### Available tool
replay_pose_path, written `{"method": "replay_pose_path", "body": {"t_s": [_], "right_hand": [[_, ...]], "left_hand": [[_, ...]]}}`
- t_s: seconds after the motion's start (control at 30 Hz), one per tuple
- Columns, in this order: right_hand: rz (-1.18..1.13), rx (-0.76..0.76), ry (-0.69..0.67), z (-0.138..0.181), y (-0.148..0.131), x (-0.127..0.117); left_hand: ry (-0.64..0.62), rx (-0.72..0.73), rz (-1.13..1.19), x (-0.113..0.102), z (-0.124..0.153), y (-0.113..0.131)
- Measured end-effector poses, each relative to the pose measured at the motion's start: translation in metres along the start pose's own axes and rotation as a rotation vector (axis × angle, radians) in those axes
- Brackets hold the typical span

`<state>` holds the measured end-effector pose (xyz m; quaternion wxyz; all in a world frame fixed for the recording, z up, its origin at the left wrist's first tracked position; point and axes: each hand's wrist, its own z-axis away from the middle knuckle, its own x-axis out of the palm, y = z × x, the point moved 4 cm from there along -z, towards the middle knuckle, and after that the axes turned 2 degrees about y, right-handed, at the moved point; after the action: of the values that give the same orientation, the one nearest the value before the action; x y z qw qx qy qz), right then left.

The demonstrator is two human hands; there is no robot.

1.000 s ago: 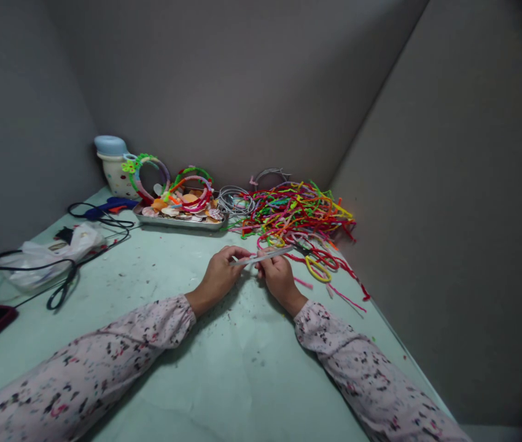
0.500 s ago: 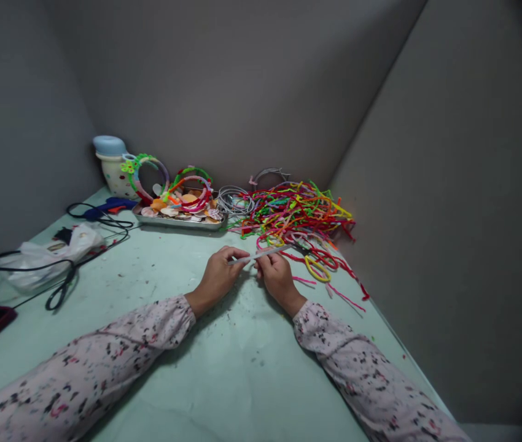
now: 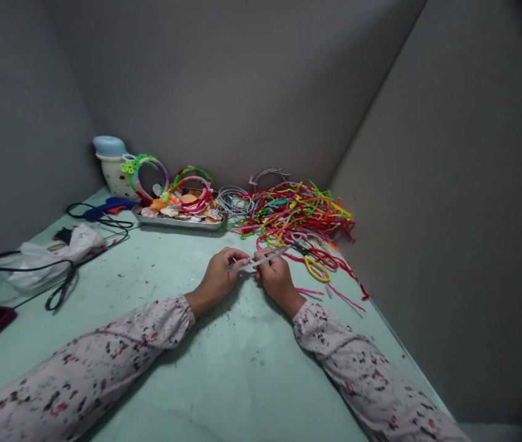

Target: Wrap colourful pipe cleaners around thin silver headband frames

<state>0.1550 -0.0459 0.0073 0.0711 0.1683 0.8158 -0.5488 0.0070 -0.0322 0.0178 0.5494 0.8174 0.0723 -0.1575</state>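
Above the table, both hands pinch a thin pale hoop (image 3: 268,258), seen almost edge-on, so it looks like a narrow loop. My left hand (image 3: 221,272) has its thumb and fingers closed on the hoop's left end. My right hand (image 3: 277,280) is closed around its middle, fingers curled and partly hidden. A tiny bit of pink shows between the fingertips. From beside my right hand a pink pipe cleaner (image 3: 311,291) trails over the table; whether the hand holds its other end is hidden.
Scissors with yellow handles (image 3: 317,269) lie right of my right hand, before a heap of coloured pipe cleaners (image 3: 300,205). Grey hoops (image 3: 234,201) sit beside a metal tray (image 3: 178,223) of shells and wrapped hoops. Leftward are a plastic bag (image 3: 35,264), black cable (image 3: 72,273) and blue-lidded cup (image 3: 112,166).
The pale hoop has tilted, so its narrow loop now shows where it looked like a single strip. The pink pipe cleaner by my right hand has shifted slightly. Both hands stay nearly in place.
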Motion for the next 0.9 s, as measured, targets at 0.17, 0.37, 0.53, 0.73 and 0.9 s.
{"method": "replay_pose_path", "body": {"t_s": [0.17,0.37,0.53,0.73,0.9], "right_hand": [[0.064,-0.035,0.021,0.0003,-0.005,-0.0011],[0.075,-0.013,0.022,-0.0003,-0.003,-0.0012],[0.036,0.036,0.019,-0.0011,0.0018,0.0],[0.049,0.047,0.014,-0.0007,0.0019,0.0005],[0.076,0.062,0.014,0.0002,0.0023,0.0009]], "left_hand": [[-0.031,0.023,0.003,0.0012,0.0011,-0.0013],[-0.072,-0.055,0.066,0.0041,0.0018,-0.0028],[-0.044,-0.083,0.083,0.0041,0.0012,-0.0051],[-0.076,-0.059,0.045,0.0038,0.0004,-0.007],[-0.084,-0.05,0.001,0.0036,0.0009,-0.0081]]}}
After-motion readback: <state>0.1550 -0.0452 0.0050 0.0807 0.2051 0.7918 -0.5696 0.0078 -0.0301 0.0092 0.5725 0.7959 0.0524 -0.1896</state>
